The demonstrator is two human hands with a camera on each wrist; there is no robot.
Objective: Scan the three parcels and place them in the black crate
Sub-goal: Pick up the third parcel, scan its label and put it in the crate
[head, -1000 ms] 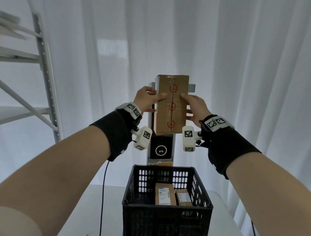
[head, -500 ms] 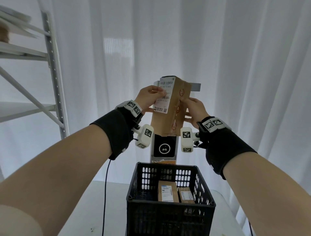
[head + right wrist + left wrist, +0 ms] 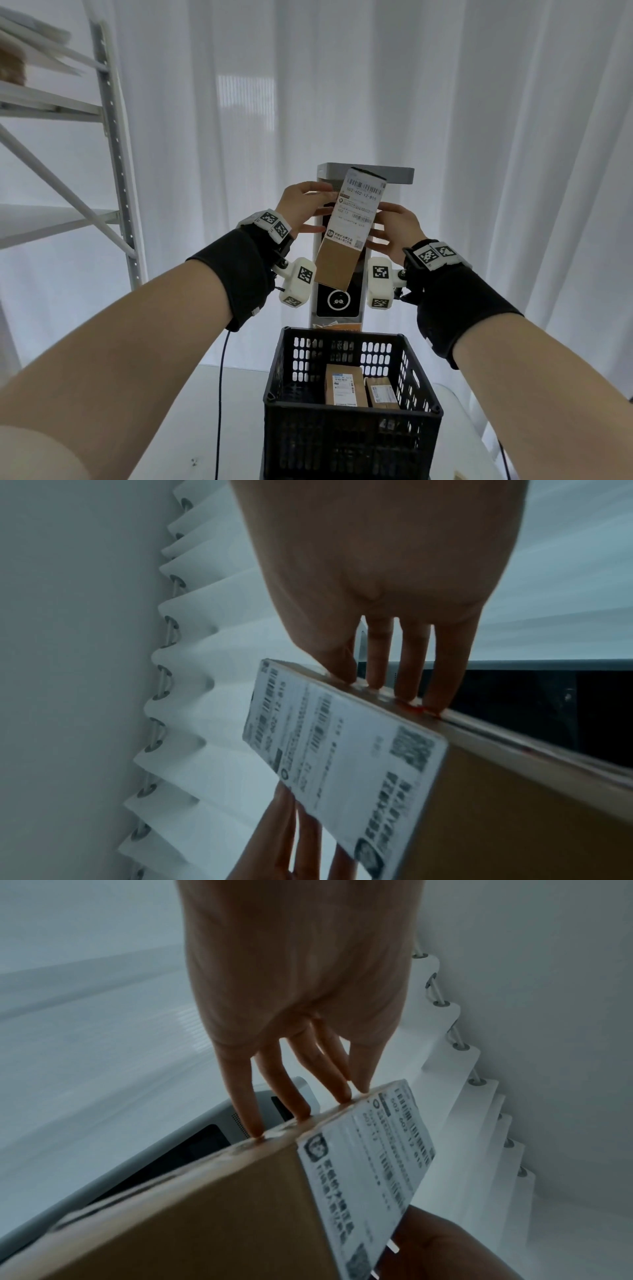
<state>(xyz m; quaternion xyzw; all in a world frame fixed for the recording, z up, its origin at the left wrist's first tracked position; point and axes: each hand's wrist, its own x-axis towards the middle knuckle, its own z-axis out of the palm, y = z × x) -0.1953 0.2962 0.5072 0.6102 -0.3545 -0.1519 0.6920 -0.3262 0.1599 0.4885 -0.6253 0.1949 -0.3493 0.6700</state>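
A brown cardboard parcel [image 3: 349, 233] is held up in front of the grey scanner stand [image 3: 337, 301], tilted, its white barcode label facing me. My left hand [image 3: 308, 205] grips its left edge and my right hand [image 3: 394, 228] grips its right edge. In the left wrist view the fingertips [image 3: 255, 1131] sit on the parcel's [image 3: 222, 1213] brown side. The right wrist view likewise shows fingertips [image 3: 375, 683] on the parcel's [image 3: 346, 764] far edge. Below stands the black crate [image 3: 352, 442] with two labelled parcels [image 3: 344, 385] [image 3: 382, 392] inside.
The crate stands on a white table [image 3: 191, 421], and a black cable [image 3: 221, 394] runs down to its left. A grey metal shelf rack [image 3: 113, 144] stands at the left. White curtains hang behind the scanner.
Both hands have turned the parcel: a second ago its taped brown face was towards me, now the barcode label is. It is tilted with its top further right.
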